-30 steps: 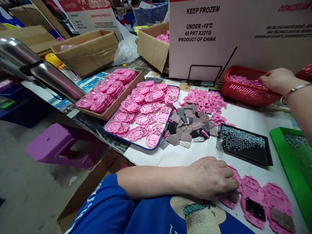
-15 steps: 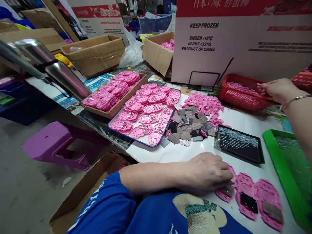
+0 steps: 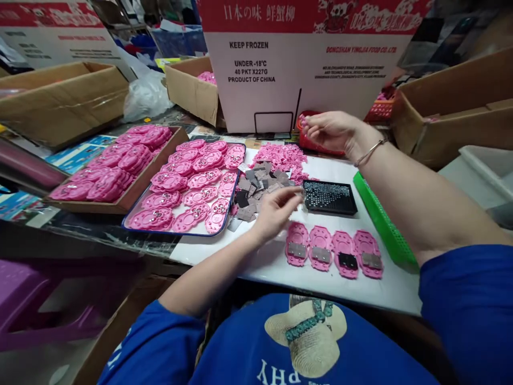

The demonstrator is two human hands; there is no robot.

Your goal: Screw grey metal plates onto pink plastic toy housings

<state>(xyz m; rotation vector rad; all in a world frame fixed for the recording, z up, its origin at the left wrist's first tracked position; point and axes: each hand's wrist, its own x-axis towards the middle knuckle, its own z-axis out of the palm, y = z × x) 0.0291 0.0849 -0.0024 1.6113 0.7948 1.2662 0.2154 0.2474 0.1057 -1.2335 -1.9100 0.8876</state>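
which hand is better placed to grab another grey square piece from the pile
Left. The left hand hovers at the edge of the pile of grey square pieces, fingers nearly touching it. The right hand is raised farther back by the red basket, pinching small pink parts.

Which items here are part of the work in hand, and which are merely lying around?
In use:
- left hand at the grey plates pile
- right hand with small pink pieces, by the red basket
- four pink shells in a row
- black tray
- loose pink pieces

Lying about:
- brown carton
- plastic bag
- purple stool
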